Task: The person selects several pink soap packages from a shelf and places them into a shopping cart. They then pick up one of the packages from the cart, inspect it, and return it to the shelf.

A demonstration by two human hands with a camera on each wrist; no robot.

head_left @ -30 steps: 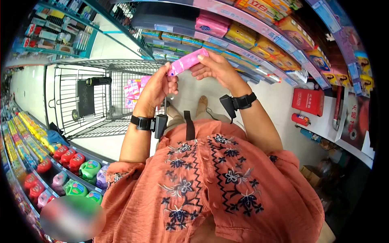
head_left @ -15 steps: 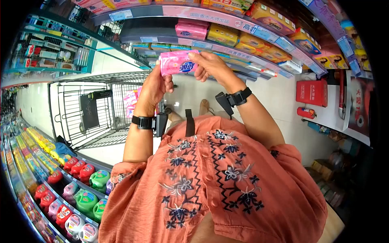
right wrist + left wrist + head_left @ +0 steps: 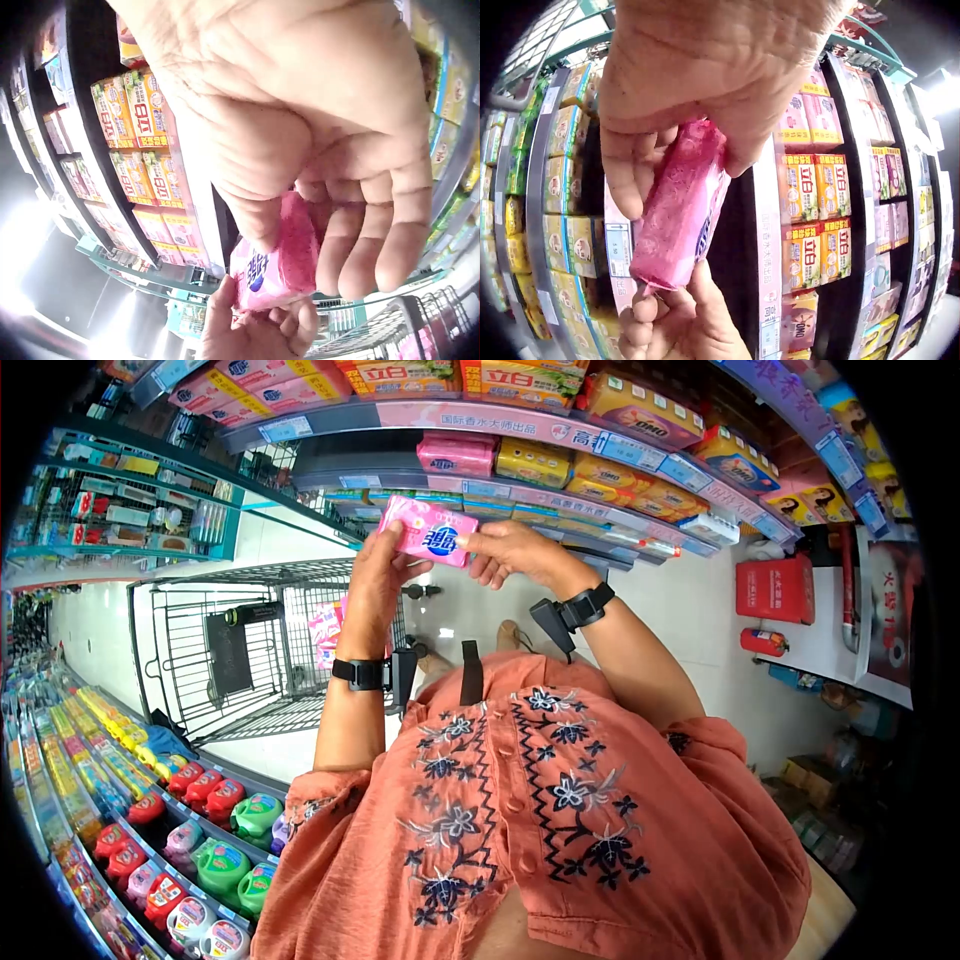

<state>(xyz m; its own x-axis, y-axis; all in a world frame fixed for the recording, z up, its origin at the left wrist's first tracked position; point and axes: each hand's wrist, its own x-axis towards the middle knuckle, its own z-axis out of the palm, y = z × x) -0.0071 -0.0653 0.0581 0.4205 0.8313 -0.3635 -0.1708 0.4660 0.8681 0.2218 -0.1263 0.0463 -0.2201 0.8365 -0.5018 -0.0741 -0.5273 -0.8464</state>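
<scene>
A pink plastic-wrapped pack of soap [image 3: 428, 532] with dark blue lettering is held up between both hands, its printed face toward the head camera. My left hand [image 3: 376, 582] grips its left end, thumb on the printed face. My right hand [image 3: 525, 552] pinches the opposite end between thumb and fingers. In the left wrist view the pack's narrow pink side [image 3: 679, 202] shows, with the right hand's fingertips [image 3: 649, 311] at its lower end. The right wrist view shows the lettered face beside the right thumb [image 3: 255, 217].
Ahead stand shelves with boxed soaps [image 3: 640, 410], and a similar pink pack [image 3: 456, 454] lies on one. A shopping cart [image 3: 215, 705] at the left holds pink packages [image 3: 326, 635]. Detergent bottles [image 3: 222, 865] line the lower left shelf. A red box [image 3: 775, 588] and fire extinguisher [image 3: 765, 641] are at the right.
The soap pack has been turned so that its lettered face shows to the head camera, and both hands have shifted slightly left and down. Both hands keep hold of it.
</scene>
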